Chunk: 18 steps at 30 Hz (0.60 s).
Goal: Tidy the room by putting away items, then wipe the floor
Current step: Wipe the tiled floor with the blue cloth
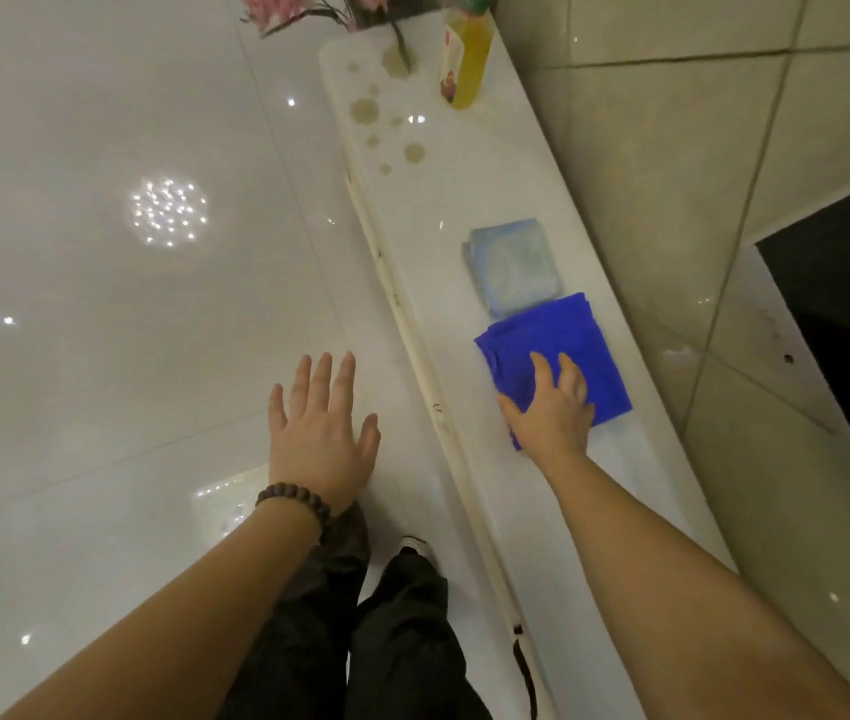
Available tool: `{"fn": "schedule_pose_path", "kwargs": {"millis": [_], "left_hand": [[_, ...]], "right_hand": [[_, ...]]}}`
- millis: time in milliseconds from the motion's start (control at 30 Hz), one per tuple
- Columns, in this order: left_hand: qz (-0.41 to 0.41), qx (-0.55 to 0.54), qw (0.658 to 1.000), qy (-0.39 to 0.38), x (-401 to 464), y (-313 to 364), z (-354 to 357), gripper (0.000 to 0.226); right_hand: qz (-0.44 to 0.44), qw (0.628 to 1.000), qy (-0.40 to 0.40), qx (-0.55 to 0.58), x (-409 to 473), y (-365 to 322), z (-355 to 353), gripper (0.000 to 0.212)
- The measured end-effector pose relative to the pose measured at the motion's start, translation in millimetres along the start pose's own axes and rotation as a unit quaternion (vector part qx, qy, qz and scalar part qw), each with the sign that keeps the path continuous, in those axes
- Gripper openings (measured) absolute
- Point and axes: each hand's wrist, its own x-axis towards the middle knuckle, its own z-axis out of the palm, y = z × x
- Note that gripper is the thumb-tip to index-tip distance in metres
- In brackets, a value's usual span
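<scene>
Blue microfibre cloth (pixel 555 350) is lying folded on the white marble ledge (pixel 443 272) that is running along the beige tiled wall (pixel 672 148). The right hand (pixel 550 407) is resting on the near part of this cloth, palm down, with the fingers spread and bending slightly onto the fabric; whether the fingers are pinching the cloth or only pressing it is not clear from this angle. Just beyond the blue cloth, and touching or nearly touching its far edge, a pale blue folded cloth (pixel 513 265) is lying flat on the same ledge.

The left hand (pixel 318 433) is hovering over the glossy white floor tiles (pixel 100 330), beside the ledge's edge, with its fingers straight and close together and nothing in it. A dark beaded bracelet (pixel 295 504) is sitting on the left wrist.

Farther along the ledge, brownish round stains (pixel 376 127) are dotting the white surface. Near them, towards the wall, a bottle of yellow liquid (pixel 467 59) is standing upright. Pink flowers (pixel 277 7) are showing at the far end of the ledge, their stem reaching down to it.

Below the arms, the person's dark trousers (pixel 402 641) and one shoe tip (pixel 415 545) are showing on the floor, close to the ledge's base. Ceiling lights are reflecting as bright spots in the tiles.
</scene>
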Motion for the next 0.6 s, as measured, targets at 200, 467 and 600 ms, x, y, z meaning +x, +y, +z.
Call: {"fn": "schedule_pose_path", "kwargs": {"millis": [200, 467, 600], "left_hand": [[-0.004, 0.006, 0.999, -0.039, 63.5, -17.7, 29.9, 0.068], [-0.018, 0.004, 0.997, -0.078, 93.5, -28.4, 40.3, 0.066], [-0.018, 0.002, 0.997, -0.078, 93.5, -30.4, 33.4, 0.066]], "right_hand": [[0.117, 0.983, -0.138, -0.015, 69.3, 6.3, 43.5, 0.111], [0.162, 0.982, -0.072, -0.068, 91.2, 5.0, 69.0, 0.076], [0.129, 0.989, -0.017, -0.069, 90.2, 6.0, 53.8, 0.058]]}}
